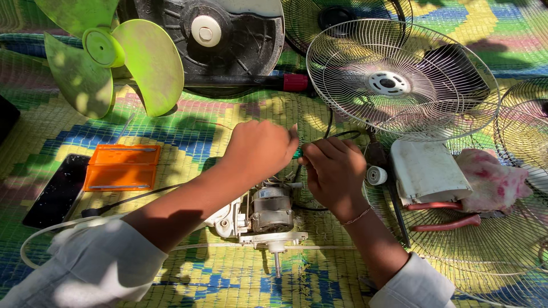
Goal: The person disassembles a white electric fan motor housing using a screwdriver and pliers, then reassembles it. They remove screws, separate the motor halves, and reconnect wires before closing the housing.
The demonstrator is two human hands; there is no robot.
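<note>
A bare fan motor (272, 212) with its shaft pointing toward me lies on the woven mat. Both hands hover just above its far end. My left hand (257, 149) is closed, fingertips pinched together near a small green piece (296, 153). My right hand (334, 171) is curled shut right beside it, thumb and fingers meeting the left fingertips. Black wires (342, 136) run away from between the hands. What exactly each hand pinches is hidden by the fingers.
A green fan blade (114, 57) and black fan base (228, 34) lie at the back left, wire guards (399, 80) at the back right. An orange case (123, 166), a phone (57, 191), a white cover (428, 171), red-handled pliers (445, 214) and a pink rag (494, 182) lie around.
</note>
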